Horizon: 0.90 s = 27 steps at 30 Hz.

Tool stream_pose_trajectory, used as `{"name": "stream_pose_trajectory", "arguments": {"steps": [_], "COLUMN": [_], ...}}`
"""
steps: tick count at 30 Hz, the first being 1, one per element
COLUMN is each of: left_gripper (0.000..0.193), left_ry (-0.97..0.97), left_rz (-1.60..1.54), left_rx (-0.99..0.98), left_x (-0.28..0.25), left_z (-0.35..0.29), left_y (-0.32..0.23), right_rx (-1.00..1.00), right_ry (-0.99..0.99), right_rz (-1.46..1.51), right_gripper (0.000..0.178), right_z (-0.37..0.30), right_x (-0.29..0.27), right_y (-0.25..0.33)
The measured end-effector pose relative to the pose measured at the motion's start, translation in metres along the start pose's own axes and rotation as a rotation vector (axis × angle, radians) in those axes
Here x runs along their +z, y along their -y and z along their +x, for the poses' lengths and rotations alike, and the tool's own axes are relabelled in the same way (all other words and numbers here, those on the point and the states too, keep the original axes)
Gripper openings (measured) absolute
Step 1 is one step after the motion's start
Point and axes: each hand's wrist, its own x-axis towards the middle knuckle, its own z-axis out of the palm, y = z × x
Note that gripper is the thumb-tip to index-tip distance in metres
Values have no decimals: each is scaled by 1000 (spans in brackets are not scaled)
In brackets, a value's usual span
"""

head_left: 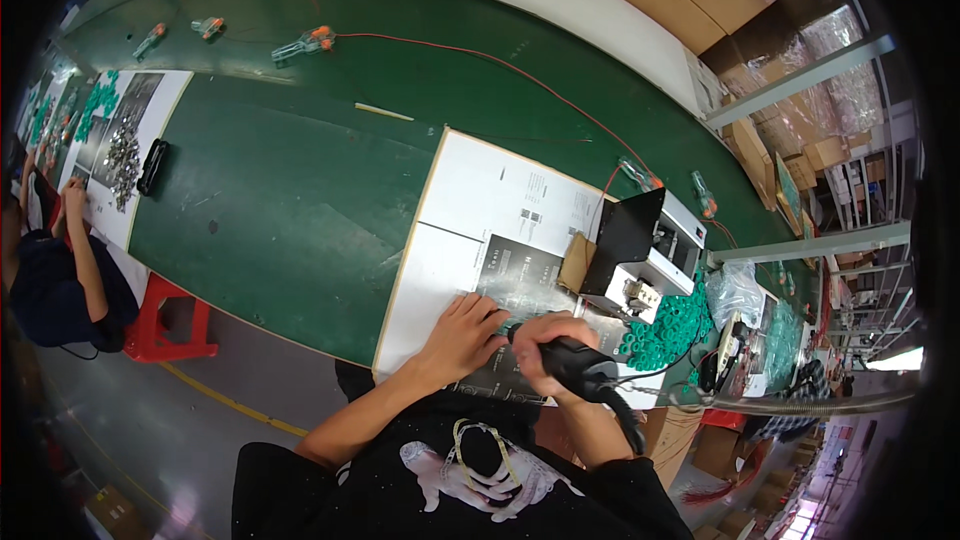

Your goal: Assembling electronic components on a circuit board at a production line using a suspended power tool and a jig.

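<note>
My right hand [545, 348] grips a black corded electric screwdriver [580, 365], its tip end pointing left toward my other hand. My left hand [462, 338] rests low over the printed board, fingers bent and pressed together near that tip. A trace of green shows by the fingertips, but what they hold is mostly hidden. Beneath both hands lies a white board with a dark printed panel [515, 275]. To the right, a black and white bench machine [640, 255] stands on the board, with a pile of small green rings [670, 332] beside it.
A brown cardboard piece [576, 262] leans by the machine. Orange-and-clear connectors [305, 43] and a red cable [470, 48] lie along the far side of the green table [290, 190]. At far left a person sits near a red stool [170, 320]. A metal spring hose [800, 406] crosses at right.
</note>
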Motion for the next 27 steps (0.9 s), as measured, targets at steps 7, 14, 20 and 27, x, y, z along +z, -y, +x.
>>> {"name": "stream_pose_trajectory", "arguments": {"steps": [7,14,20,27], "left_gripper": [40,39,31,27], "left_ry": [0,24,-272,-560], "left_rz": [10,91,426,618], "left_rx": [28,75,60,-114], "left_x": [2,-5,-79,-115], "left_z": [0,16,100,213], "left_y": [3,10,90,182], "right_rx": [-23,234,-192,44], "right_ry": [1,-449,-837,-845], "right_rz": [-104,450,76,-27], "right_gripper": [32,31,37,32], "right_z": [9,-56,16,14], "right_x": [3,-54,-123,-138], "right_y": [4,-76,28,14]}}
